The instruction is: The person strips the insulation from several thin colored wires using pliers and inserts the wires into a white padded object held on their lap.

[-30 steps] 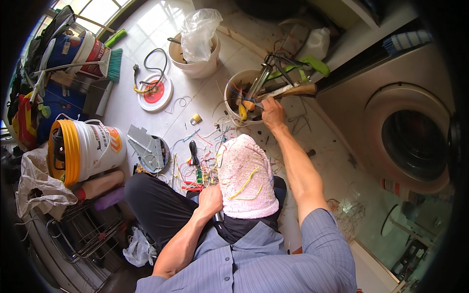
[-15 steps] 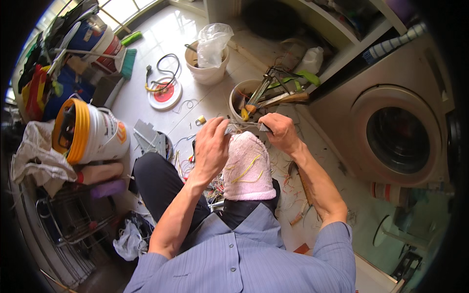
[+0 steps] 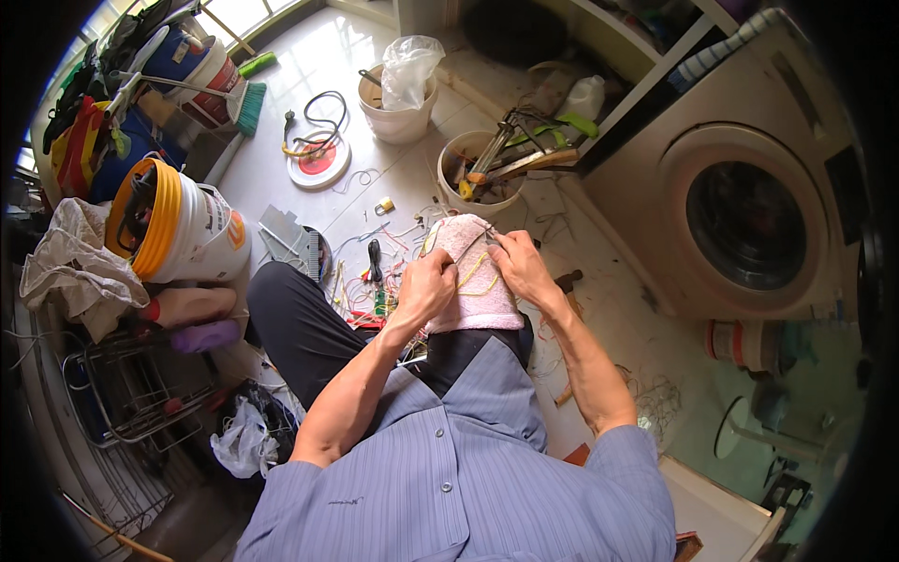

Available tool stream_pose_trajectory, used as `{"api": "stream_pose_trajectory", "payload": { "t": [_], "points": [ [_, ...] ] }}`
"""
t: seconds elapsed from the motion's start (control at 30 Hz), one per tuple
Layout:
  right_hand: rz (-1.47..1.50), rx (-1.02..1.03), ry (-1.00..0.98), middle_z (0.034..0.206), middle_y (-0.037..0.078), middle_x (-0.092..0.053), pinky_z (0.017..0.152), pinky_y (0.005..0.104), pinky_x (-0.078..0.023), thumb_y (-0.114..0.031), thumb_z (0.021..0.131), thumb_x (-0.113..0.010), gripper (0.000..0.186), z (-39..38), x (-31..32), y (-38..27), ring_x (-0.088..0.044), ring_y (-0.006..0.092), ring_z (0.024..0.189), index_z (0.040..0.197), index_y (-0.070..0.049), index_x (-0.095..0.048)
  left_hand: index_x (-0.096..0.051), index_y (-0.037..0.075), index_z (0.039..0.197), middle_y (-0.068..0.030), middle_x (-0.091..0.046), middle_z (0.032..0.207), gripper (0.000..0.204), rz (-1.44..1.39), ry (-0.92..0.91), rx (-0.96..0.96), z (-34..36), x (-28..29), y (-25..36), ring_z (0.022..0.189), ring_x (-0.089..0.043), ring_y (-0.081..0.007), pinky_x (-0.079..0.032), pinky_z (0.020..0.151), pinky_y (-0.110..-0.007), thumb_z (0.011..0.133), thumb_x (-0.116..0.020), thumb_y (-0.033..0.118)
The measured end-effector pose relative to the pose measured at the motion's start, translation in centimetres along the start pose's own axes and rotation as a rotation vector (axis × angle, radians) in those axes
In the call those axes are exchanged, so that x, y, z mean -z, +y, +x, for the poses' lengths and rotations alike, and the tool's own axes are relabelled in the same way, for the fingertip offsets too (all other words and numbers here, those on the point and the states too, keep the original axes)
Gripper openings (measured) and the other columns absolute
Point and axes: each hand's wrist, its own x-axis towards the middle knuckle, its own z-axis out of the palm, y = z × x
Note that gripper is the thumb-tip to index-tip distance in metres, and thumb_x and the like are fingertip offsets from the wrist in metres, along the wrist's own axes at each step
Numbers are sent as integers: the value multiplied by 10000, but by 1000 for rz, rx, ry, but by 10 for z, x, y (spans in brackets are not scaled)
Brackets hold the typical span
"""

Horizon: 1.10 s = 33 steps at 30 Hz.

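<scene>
Both hands meet over a pink towel on the knee: the left hand and right hand each pinch a thin wire between them.

A single view comes from a wide fisheye camera worn on the person's head, facing steeply down over the chest and knees to the floor. It sits close above both hands, whose fingers lie near the middle of the picture. Straight edges bend toward the dark rim: the washing machine curves right of the fingers, the white bucket left.
</scene>
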Motion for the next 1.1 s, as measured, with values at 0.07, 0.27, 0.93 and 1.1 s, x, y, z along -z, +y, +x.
{"api": "stream_pose_trajectory", "payload": {
  "t": [0.07,0.27,0.93,1.1],
  "points": [
    [-27,-5,64,1117,202,-601,855,435,-517,-243,923,-633,328,-6,1,-11,-632,376,983,1168,-27,-660,-710,6,931,-221,-701,855,219,42,-23,22,4,-1,2,820,-695,-377,-538,755,-426,851,-608,182],
    [-13,109,151,1009,135,-642,772,413,-536,-184,888,-672,238,-9,4,-38,-661,336,880,1096,-75,-709,-718,23,922,-223,-701,864,241,146,-80,59,15,-4,19,836,-687,-400,-540,778,-462,835,-603,215],
    [-135,106,101,949,116,-663,740,386,-540,-170,882,-676,188,-1,-6,-40,-669,314,842,1027,-70,-739,-662,37,898,-245,-676,763,221,227,-2,-86,10,-16,8,746,-672,-440,-517,704,-541,900,-558,232],
    [-163,129,139,951,116,-657,735,394,-537,-163,881,-675,178,-6,-9,-44,-663,323,836,1023,-76,-736,-686,38,857,-228,-688,790,209,96,19,-45,6,-15,4,770,-679,-413,-522,714,-509,882,-576,214]
  ]
}}
